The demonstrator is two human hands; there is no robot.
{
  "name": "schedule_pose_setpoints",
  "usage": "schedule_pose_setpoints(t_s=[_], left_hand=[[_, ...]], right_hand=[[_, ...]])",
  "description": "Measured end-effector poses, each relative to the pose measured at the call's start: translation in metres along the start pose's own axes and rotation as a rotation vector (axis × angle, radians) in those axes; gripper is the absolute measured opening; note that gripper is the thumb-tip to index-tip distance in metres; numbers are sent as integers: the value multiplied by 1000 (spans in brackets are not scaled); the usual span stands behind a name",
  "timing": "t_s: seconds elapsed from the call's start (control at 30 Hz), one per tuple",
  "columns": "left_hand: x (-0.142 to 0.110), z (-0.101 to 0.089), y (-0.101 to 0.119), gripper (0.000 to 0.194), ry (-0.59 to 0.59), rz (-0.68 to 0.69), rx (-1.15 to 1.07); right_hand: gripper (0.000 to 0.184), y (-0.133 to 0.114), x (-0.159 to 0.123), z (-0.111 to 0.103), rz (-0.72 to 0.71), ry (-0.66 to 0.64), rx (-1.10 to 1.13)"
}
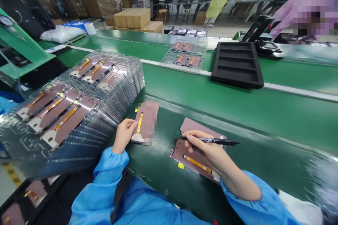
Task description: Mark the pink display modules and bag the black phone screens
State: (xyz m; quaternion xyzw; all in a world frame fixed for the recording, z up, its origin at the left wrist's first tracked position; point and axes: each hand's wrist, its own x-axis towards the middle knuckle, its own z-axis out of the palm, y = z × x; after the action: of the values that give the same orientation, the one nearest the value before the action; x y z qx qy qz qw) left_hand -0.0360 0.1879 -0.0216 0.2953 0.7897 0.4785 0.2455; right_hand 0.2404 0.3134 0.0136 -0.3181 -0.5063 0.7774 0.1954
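My left hand (123,134) has its fingers closed at the left edge of a pinkish-brown phone screen panel (150,121) with a yellow flex cable. A black pen (223,141) is gripped in my right hand (204,147), its tip end pointing left. Beneath that hand lies a second screen panel (190,158), cable side up, with a yellow tab at its near edge and small red bits at its left end. Another pinkish panel (188,125) lies just behind it, partly covered by my right hand.
A tall stack of clear plastic trays (126,81) with several panels on top stands at the left. Farther back are another clear tray (169,59) holding panels and a black slotted tray (237,65). A person in a pink sleeve (293,5) is at the far right.
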Motion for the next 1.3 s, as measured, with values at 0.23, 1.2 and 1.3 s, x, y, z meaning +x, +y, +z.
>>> schedule_pose_setpoints(t_s=[0.23, 1.2, 1.3], left_hand=[[4, 7, 12, 21, 171, 79, 32], [-157, 38, -4, 26, -87, 425, 1019], [-152, 32, 5, 20, -153, 438, 1106]], right_hand=[[30, 10, 1, 7, -76, 54, -81], [22, 81, -4, 64, -178, 108, -408], [26, 82, -2, 61, -165, 157, -419]])
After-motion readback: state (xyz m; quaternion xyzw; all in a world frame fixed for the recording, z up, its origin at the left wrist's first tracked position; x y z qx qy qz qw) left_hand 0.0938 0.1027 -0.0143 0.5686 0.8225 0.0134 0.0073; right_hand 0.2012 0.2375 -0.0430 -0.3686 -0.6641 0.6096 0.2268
